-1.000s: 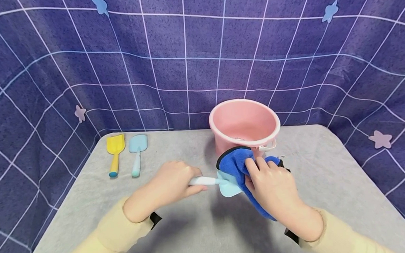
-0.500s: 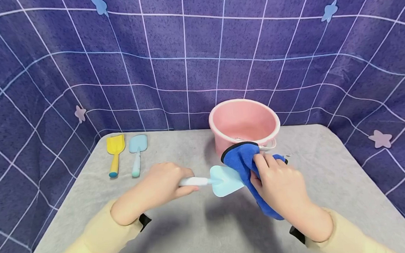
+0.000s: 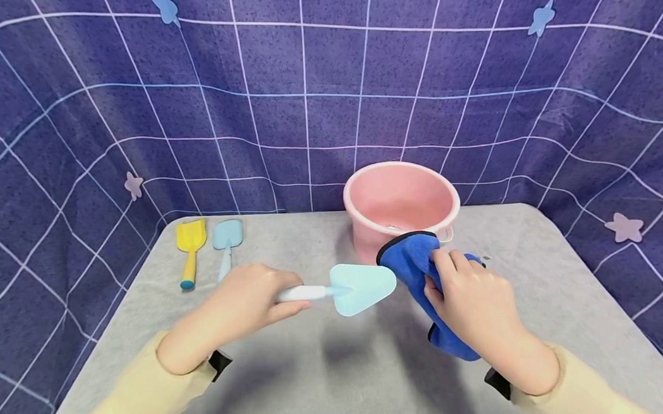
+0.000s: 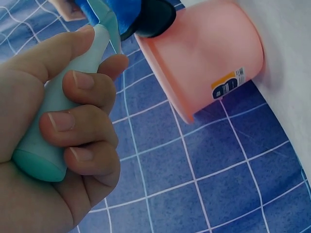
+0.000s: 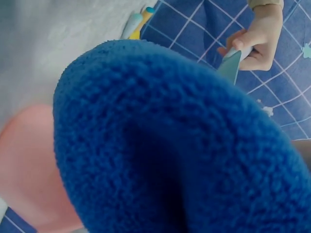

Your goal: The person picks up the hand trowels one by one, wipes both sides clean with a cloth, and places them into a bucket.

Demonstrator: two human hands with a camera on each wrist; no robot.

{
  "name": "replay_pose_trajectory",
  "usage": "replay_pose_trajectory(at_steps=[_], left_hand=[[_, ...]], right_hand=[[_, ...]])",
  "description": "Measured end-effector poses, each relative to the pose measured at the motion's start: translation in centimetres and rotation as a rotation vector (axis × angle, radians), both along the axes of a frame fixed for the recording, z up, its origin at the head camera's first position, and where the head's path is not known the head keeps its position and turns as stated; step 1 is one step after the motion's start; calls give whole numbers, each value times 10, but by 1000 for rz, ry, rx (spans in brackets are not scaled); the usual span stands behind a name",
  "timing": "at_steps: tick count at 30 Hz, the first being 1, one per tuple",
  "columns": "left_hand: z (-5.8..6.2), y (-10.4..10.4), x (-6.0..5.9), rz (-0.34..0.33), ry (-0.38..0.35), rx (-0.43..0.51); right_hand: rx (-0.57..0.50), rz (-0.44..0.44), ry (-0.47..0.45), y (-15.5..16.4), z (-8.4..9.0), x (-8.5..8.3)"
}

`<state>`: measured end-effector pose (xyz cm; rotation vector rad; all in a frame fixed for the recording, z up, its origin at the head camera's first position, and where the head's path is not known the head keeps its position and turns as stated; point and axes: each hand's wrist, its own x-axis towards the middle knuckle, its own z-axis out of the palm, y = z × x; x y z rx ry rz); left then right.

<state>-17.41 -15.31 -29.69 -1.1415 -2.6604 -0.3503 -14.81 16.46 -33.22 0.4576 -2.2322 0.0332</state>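
We have drawn the pale-blue trowel (image 3: 355,287) clear of the blue cloth (image 3: 411,259); left hand (image 3: 240,304) grips its handle, right hand (image 3: 474,303) clutches the cloth; wiping looks paused.

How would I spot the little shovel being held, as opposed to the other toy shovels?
Start at the pink bucket at the back of the grey table. Just in front of it, the left hand grips a pale blue trowel by its white handle. Unlike the yellow shovel and blue shovel lying far left, it is lifted, with a pointed blade.
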Motion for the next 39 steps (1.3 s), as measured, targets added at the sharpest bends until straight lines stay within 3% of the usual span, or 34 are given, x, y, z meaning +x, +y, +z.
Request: replay_pose_trajectory(at_steps=[10,17,28,34,39], left_hand=[[3,-7,1,54,-1,-12],[8,-8,0,71,0,-3],[13,-4,-5,70,69,49],[17,0,-7,86,114,75],[19,4,-7,95,105,85]], right_hand=[[-13,-13,-41,7,-13,-1],[-128,-12,-141,12,-23,-1],[-288,59,-374,22,-34,-13],[-376,135,-436,26,-41,-22],[-446,197,-503,25,-43,-26]])
